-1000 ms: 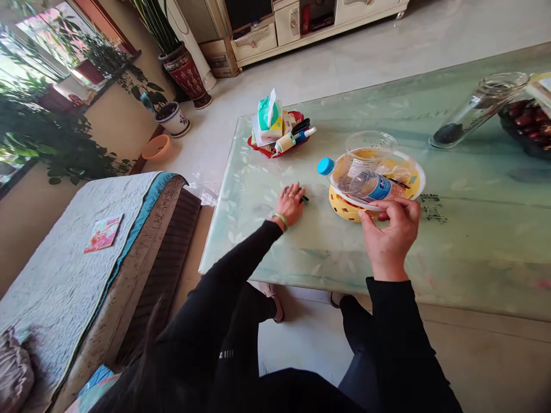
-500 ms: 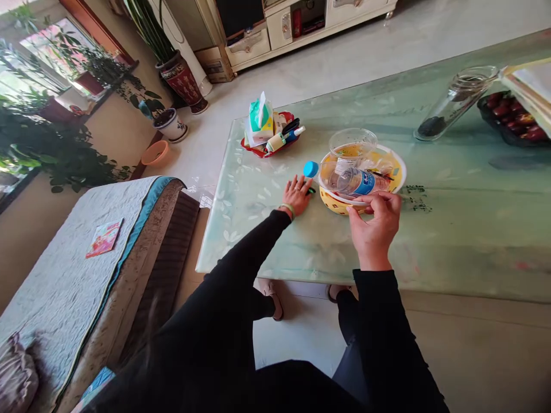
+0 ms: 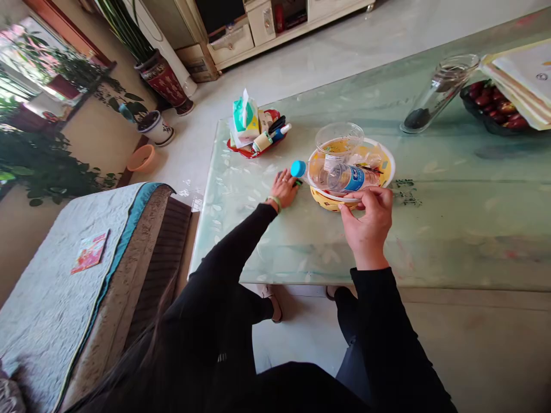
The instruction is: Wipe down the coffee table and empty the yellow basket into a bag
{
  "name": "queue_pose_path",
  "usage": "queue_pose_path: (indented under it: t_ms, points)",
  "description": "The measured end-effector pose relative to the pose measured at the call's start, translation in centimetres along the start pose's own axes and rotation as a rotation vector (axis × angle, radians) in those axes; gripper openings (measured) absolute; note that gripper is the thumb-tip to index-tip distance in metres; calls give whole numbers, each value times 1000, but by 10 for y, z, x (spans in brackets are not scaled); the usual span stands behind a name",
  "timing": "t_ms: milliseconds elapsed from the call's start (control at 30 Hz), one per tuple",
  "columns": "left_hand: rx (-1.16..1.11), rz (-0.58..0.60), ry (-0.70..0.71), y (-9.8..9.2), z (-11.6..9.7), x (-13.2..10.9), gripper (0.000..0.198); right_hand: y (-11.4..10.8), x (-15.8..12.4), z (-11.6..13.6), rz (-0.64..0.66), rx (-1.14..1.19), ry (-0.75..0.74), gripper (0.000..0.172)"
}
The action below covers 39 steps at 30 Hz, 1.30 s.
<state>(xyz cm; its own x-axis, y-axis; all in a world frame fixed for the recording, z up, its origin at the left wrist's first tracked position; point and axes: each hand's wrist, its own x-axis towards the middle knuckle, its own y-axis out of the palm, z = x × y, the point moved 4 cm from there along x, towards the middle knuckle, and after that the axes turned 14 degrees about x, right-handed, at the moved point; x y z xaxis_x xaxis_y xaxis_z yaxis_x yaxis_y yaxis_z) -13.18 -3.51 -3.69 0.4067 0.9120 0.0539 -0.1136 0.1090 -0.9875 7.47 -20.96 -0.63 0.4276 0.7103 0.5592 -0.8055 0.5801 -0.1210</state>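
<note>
A yellow basket with a white rim [image 3: 387, 163] stands on the green glass table [image 3: 451, 201]. In it lie a clear plastic bottle with a blue cap [image 3: 340, 175] and a clear plastic cup [image 3: 338, 137]. My right hand [image 3: 365, 221] is closed on the basket's near rim, thumb and fingers pinching it. My left hand [image 3: 284, 188] rests on the table just left of the bottle cap, fingers curled over a small dark green thing that is mostly hidden.
A red tray [image 3: 253, 150] holds a tissue pack and pens at the table's far left. A tilted glass jar [image 3: 434, 94], a dark bowl of red fruit [image 3: 491, 109] and papers [image 3: 525, 77] are at the far right. A sofa [image 3: 64, 287] is left; potted plants [image 3: 155, 126] beyond.
My left hand slid along the table toward the bottle cap and basket, over the small green thing. My right hand stayed on the basket's rim. The camera view shifted slightly.
</note>
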Motion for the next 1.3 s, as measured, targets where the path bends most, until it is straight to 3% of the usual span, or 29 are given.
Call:
queue_pose_path:
  t_ms: [167, 233, 267, 367, 567, 667, 833, 933, 1033, 1233, 1300]
  points:
    - [-13, 92, 161, 2, -35, -158, 63, 3, -1, -4, -24, 55, -5, 19]
    - [-9, 84, 177, 4, -47, -193, 64, 5, -1, -5, -33, 58, -4, 19]
    - [-6, 74, 181, 6, -52, -198, 64, 5, -1, -5, -38, 60, -3, 19]
    - [4, 37, 176, 7, -61, -167, 65, 6, -2, -5, -51, 64, -7, 19]
    - [13, -8, 54, 6, -62, -24, 65, 0, 1, -9, -66, 46, -31, 19]
    - [12, -12, 76, 5, -58, 26, 63, -7, 7, -15, -81, 8, -26, 20]
    - [-11, -9, 40, -2, -53, 73, 65, -18, 12, -18, -117, -41, -15, 20]
    - [-11, -4, -11, -7, -55, 72, 65, -20, 12, -16, -141, -45, -17, 19]
    - [-13, 13, 27, -8, -61, 32, 67, -21, 14, -16, -154, -21, -22, 19]
    - [-20, 7, 211, 4, -85, -136, 67, -22, 14, -21, -196, 71, 2, 18]
    - [-17, 9, 224, 7, -92, -174, 68, -23, 13, -21, -208, 81, 16, 19]
